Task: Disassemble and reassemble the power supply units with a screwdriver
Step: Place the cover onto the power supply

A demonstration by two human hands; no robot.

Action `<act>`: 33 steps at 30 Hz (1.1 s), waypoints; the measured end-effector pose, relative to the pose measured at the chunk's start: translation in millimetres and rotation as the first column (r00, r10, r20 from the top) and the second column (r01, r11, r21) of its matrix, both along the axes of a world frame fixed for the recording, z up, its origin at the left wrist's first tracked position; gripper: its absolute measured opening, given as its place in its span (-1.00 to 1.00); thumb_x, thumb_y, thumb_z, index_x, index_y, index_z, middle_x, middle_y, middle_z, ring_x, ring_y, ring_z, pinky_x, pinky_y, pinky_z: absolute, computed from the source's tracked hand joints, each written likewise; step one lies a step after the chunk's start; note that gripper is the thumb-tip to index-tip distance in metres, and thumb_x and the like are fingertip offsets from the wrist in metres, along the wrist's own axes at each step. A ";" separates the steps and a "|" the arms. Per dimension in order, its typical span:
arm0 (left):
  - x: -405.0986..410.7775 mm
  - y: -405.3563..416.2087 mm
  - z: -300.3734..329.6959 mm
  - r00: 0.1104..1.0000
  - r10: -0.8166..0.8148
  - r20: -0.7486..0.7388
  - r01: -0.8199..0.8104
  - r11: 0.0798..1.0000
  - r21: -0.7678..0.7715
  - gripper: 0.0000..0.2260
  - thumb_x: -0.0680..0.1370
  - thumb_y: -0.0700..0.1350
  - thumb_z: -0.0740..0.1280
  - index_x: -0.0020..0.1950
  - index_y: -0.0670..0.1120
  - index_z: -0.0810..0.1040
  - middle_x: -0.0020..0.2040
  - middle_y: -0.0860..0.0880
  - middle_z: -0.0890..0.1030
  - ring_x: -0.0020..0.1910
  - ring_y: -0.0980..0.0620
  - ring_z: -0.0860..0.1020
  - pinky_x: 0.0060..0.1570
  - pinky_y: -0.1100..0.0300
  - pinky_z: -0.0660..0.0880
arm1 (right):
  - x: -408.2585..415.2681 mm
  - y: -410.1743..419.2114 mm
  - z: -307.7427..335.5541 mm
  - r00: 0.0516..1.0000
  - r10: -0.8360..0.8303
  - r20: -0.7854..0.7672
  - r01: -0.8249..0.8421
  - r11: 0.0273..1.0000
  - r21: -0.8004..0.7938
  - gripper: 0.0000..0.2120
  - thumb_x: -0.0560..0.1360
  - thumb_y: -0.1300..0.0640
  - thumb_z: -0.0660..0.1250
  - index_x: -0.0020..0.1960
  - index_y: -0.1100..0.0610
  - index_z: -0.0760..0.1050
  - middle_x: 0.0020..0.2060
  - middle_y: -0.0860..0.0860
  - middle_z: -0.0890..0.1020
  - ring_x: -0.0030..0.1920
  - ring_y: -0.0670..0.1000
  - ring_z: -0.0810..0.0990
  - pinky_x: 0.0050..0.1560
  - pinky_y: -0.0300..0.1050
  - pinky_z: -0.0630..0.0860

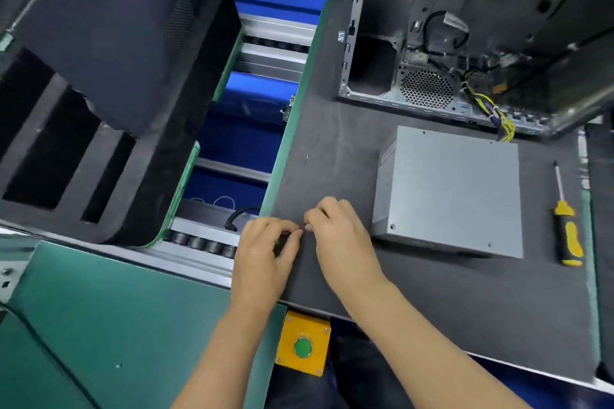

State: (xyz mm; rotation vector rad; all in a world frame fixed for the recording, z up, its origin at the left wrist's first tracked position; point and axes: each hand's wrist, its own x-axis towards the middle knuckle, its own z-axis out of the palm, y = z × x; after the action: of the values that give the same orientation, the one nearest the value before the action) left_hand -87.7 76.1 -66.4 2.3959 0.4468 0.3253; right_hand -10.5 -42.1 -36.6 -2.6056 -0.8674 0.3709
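left hand [265,252], right hand [335,236], curled fingers [309,217] meeting on mat [432,292]

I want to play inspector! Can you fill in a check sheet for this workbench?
Surface: dark mat on the bench.
Job's things: grey power supply lying flat; screwdriver lying right of it, untouched; open PC case behind.
Clutter: nothing seen.
Hands: left hand and right hand meet at the mat's near left edge, fingertips pinching something too small to tell.
Cables: yellow and black wires hang out of the case.
Surroundings: roller conveyor with blue bins, yellow button box.
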 end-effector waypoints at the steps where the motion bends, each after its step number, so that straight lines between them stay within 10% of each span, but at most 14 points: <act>1: -0.7 1.1 1.1 1.000 0.028 -0.001 -0.028 1.000 -0.010 -0.94 0.51 -0.22 0.47 -0.07 -0.07 0.66 -0.15 0.06 0.61 -0.13 0.03 0.53 -0.06 0.21 0.44 | -1.9 2.1 5.1 1.000 -0.004 0.009 0.004 1.000 -0.020 -0.79 0.42 0.37 0.41 0.04 0.21 0.56 -0.01 0.12 0.52 0.00 0.13 0.48 -0.18 -0.07 0.47; 12: 14.5 -8.2 10.6 0.983 0.185 -0.001 -0.170 0.898 -0.405 -0.69 0.52 -0.25 0.45 -0.11 0.22 0.63 -0.13 0.18 0.67 -0.12 0.16 0.63 -0.05 0.41 0.52 | -20.7 -33.6 24.7 0.987 -0.054 0.150 0.044 0.996 0.073 -0.72 0.31 0.38 0.36 -0.03 0.15 0.56 -0.24 0.04 0.57 -0.22 0.03 0.52 -0.28 -0.17 0.45; 19: 19.8 -24.1 7.0 0.994 0.100 -0.031 -0.104 0.910 -0.401 -0.68 0.54 -0.17 0.44 -0.08 0.31 0.63 -0.07 0.23 0.68 -0.09 0.17 0.63 0.01 0.34 0.53 | -42.8 -130.0 54.1 0.893 -0.392 0.223 0.229 0.820 0.525 -0.88 0.57 0.31 0.33 0.02 0.23 0.64 -0.10 0.06 0.64 -0.14 0.06 0.58 -0.01 -0.15 0.52; 23: 24.8 -38.1 21.8 0.997 0.062 0.039 -0.042 0.920 -0.390 -0.62 0.56 -0.17 0.43 -0.09 0.39 0.60 -0.07 0.24 0.66 -0.07 0.24 0.62 -0.02 0.49 0.46 | -3.7 -186.8 58.8 0.789 -0.593 0.161 0.482 0.760 0.435 -0.89 0.52 0.36 0.37 -0.08 0.25 0.67 -0.13 0.09 0.59 -0.12 0.09 0.59 0.02 -0.30 0.44; 33: 27.2 -68.3 45.7 0.981 -0.016 0.191 0.102 0.889 -0.447 -0.92 0.49 -0.03 0.41 -0.07 0.15 0.66 -0.10 0.15 0.67 -0.12 0.12 0.62 -0.07 0.41 0.47 | 17.5 -196.9 46.6 0.871 -0.382 0.310 0.279 0.902 0.330 -0.91 0.50 0.36 0.37 -0.09 0.28 0.66 -0.19 0.12 0.57 -0.18 0.12 0.53 -0.11 -0.05 0.50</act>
State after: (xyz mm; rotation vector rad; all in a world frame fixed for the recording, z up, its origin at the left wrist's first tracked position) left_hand -60.5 7.7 -20.6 1.8964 0.3215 0.3639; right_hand 7.0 -239.0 10.0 -2.5252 -0.5051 -0.3264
